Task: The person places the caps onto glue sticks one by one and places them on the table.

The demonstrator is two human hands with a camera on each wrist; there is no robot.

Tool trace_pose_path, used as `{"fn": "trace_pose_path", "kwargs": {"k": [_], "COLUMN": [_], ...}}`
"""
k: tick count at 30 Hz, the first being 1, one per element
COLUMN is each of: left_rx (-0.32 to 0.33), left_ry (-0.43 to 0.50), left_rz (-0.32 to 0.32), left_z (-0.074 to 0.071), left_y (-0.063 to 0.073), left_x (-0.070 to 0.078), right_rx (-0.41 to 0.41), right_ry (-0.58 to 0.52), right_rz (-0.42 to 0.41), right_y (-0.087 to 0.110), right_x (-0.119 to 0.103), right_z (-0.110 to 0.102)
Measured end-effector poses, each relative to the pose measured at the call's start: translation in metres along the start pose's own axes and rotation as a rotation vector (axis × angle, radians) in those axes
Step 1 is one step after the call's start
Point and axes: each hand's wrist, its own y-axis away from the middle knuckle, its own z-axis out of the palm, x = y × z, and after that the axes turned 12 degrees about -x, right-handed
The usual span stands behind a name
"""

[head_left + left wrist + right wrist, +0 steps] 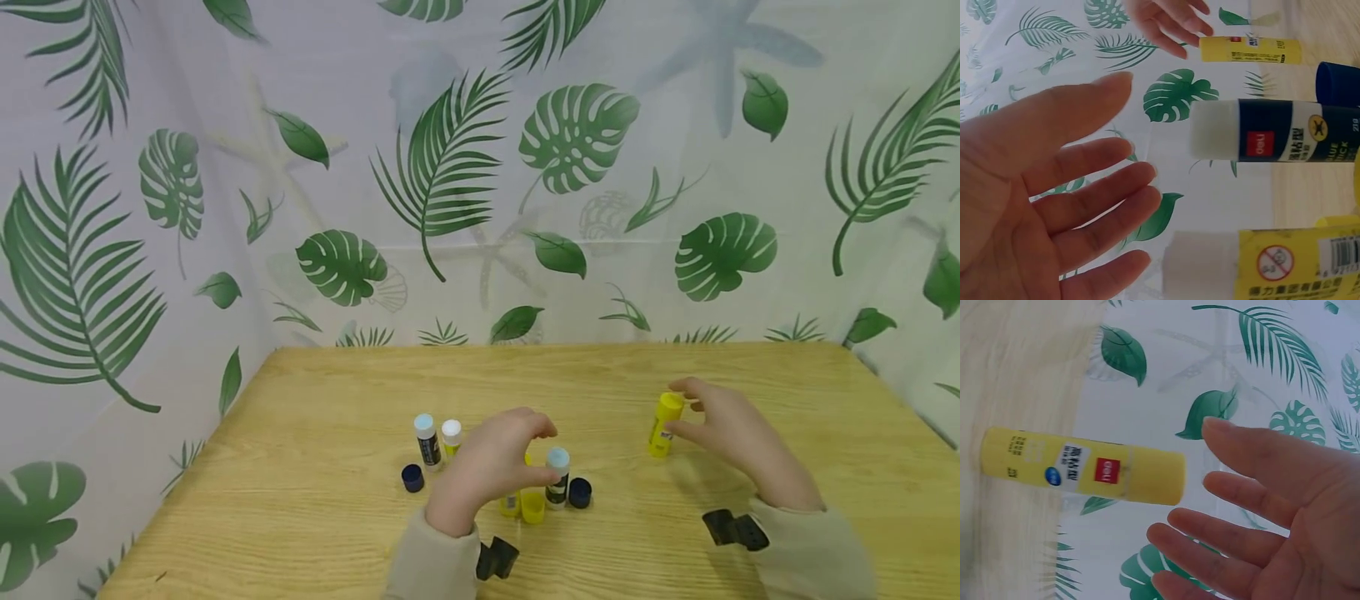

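My left hand hovers, fingers loosely bent, over an uncapped dark blue glue stick and an uncapped yellow glue stick. In the left wrist view its fingertips are apart from both sticks, and nothing lies in the palm. A yellow cap and a dark blue cap stand beside these sticks. Farther right, a capped yellow glue stick stands upright on the table. My right hand is beside its top, thumb and fingers spread; the right wrist view shows a gap between them and the stick.
Left of my left hand, another uncapped dark blue glue stick and a white-topped yellow glue stick, partly hidden by the hand, stand near a dark blue cap. The wooden table meets a leaf-patterned cloth at the back.
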Motion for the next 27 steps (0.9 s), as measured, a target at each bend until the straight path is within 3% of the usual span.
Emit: {"fn": "trace_pose_path", "kwargs": {"k": [14, 27], "left_rx": [-0.008, -0.001], "left_ry": [-0.053, -0.065], "left_rz": [-0.011, -0.028], "left_z": [0.009, 0.016], "left_y": [-0.009, -0.013], "left_x": [-0.003, -0.004], "right_rx": [-0.011, -0.025], "right_ry": [0.014, 0.033], "right_rz": [-0.004, -0.013], "right_y": [0.012, 0.018], "right_x": [-0.022, -0.03], "right_z": [-0.016, -0.016]}}
